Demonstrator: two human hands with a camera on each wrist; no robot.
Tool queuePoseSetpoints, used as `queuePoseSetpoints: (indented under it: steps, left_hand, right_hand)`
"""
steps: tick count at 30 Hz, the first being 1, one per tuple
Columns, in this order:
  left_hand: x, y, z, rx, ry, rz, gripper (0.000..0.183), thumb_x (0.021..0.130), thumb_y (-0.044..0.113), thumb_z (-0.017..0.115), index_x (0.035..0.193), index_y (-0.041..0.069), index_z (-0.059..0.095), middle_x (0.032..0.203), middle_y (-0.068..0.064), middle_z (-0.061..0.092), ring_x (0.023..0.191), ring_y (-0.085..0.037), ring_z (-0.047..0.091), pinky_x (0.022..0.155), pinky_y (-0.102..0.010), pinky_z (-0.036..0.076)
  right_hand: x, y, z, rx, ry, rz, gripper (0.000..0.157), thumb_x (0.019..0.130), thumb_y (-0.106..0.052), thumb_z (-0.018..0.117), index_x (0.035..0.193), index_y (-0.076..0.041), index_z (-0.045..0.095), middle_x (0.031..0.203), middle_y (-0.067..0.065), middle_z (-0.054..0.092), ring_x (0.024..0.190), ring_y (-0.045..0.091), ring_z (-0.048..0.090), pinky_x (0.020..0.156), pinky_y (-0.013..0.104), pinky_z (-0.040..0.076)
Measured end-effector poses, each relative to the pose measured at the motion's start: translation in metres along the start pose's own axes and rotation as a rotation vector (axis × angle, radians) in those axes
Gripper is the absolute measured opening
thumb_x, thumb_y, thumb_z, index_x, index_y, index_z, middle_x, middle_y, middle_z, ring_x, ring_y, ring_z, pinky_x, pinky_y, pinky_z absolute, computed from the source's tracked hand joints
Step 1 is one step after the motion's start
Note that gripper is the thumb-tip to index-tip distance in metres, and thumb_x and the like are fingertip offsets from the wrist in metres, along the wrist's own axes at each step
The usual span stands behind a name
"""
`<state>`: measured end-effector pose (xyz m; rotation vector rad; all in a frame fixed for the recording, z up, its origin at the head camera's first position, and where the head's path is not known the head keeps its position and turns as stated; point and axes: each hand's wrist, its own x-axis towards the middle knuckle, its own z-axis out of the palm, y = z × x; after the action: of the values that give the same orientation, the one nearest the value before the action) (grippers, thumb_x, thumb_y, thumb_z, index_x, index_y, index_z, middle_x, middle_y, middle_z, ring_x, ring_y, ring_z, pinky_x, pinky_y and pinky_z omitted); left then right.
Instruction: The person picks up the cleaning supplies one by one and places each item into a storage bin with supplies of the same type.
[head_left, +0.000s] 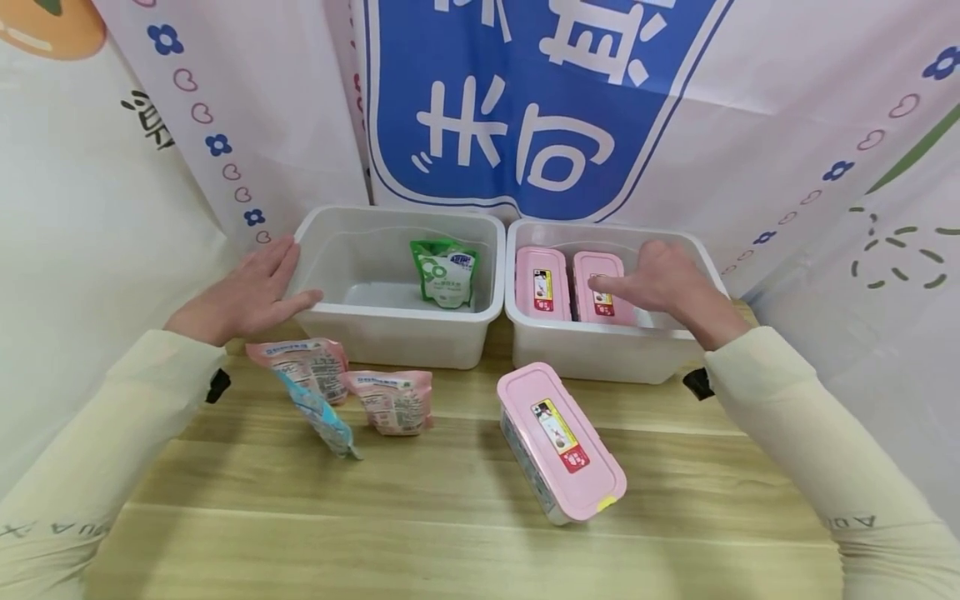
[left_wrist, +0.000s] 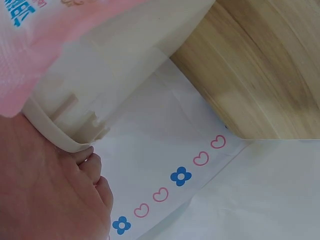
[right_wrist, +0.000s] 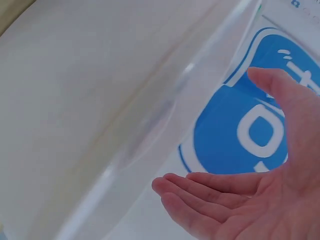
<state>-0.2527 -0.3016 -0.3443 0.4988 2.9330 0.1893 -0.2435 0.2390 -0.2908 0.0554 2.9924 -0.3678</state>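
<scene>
My left hand [head_left: 247,292] rests at the left end of a white plastic bin [head_left: 390,342], fingers along its side and thumb over the front rim. A green and white pouch [head_left: 446,275] stands inside that bin. My right hand [head_left: 671,283] is over the right part of a second white bin [head_left: 592,358], its thumb overlapping one of two pink-lidded boxes [head_left: 602,287] in it. In the right wrist view the right hand [right_wrist: 245,200] has thumb and fingers spread apart, with nothing between them.
A third pink-lidded box [head_left: 558,442] lies slanted on the wooden table [head_left: 450,533] before the right bin. Two pink pouches [head_left: 393,404] and a light blue packet [head_left: 318,417] are before the left bin. A printed curtain [head_left: 480,175] hangs right behind the bins.
</scene>
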Motion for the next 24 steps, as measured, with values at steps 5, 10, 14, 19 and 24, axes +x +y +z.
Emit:
queuePoseSetpoints:
  steps: [5, 10, 14, 19, 24]
  left_hand:
    - [-0.001, 0.000, 0.001, -0.007, 0.000, 0.000, 0.096, 0.107, 0.056, 0.042, 0.166, -0.006, -0.003, 0.175, -0.029, -0.010, 0.163, -0.050, -0.002, 0.131, -0.070, 0.004]
    - [0.000, 0.000, 0.001, -0.007, 0.005, 0.002, 0.097, 0.107, 0.057, 0.042, 0.166, -0.005, -0.003, 0.175, -0.029, -0.009, 0.163, -0.050, -0.001, 0.131, -0.070, 0.005]
    - [0.001, 0.000, 0.001, 0.006, 0.003, 0.002, 0.097, 0.107, 0.057, 0.042, 0.165, -0.007, -0.003, 0.175, -0.030, -0.008, 0.163, -0.051, 0.000, 0.131, -0.069, 0.005]
    - [0.002, -0.001, 0.001, 0.022, -0.013, -0.013, 0.097, 0.107, 0.059, 0.039, 0.165, -0.007, -0.003, 0.174, -0.030, -0.010, 0.163, -0.051, -0.001, 0.131, -0.068, 0.004]
    - [0.002, -0.002, 0.002, 0.015, -0.011, -0.016, 0.098, 0.107, 0.060, 0.038, 0.165, -0.006, -0.004, 0.175, -0.029, -0.011, 0.163, -0.050, -0.002, 0.131, -0.069, 0.004]
  right_hand:
    - [-0.014, -0.004, -0.008, -0.004, 0.024, -0.080, 0.085, 0.087, -0.067, 0.071, 0.131, 0.005, 0.058, 0.094, 0.018, 0.061, 0.088, 0.033, 0.058, 0.062, 0.035, 0.045]
    - [-0.029, -0.007, -0.015, -0.024, 0.026, -0.137, 0.089, 0.087, -0.070, 0.071, 0.125, 0.010, 0.061, 0.105, 0.026, 0.067, 0.095, 0.037, 0.059, 0.068, 0.040, 0.052]
    - [-0.042, -0.010, -0.019, -0.051, 0.024, -0.165, 0.090, 0.085, -0.071, 0.071, 0.121, 0.010, 0.062, 0.105, 0.028, 0.069, 0.093, 0.036, 0.060, 0.070, 0.042, 0.055]
    - [-0.057, -0.017, -0.022, -0.101, 0.024, -0.194, 0.085, 0.085, -0.070, 0.073, 0.114, 0.009, 0.062, 0.092, 0.022, 0.068, 0.084, 0.032, 0.060, 0.064, 0.038, 0.051]
    - [-0.072, -0.025, -0.022, -0.103, 0.035, -0.225, 0.076, 0.083, -0.068, 0.076, 0.108, 0.003, 0.062, 0.086, 0.015, 0.068, 0.081, 0.029, 0.060, 0.060, 0.031, 0.047]
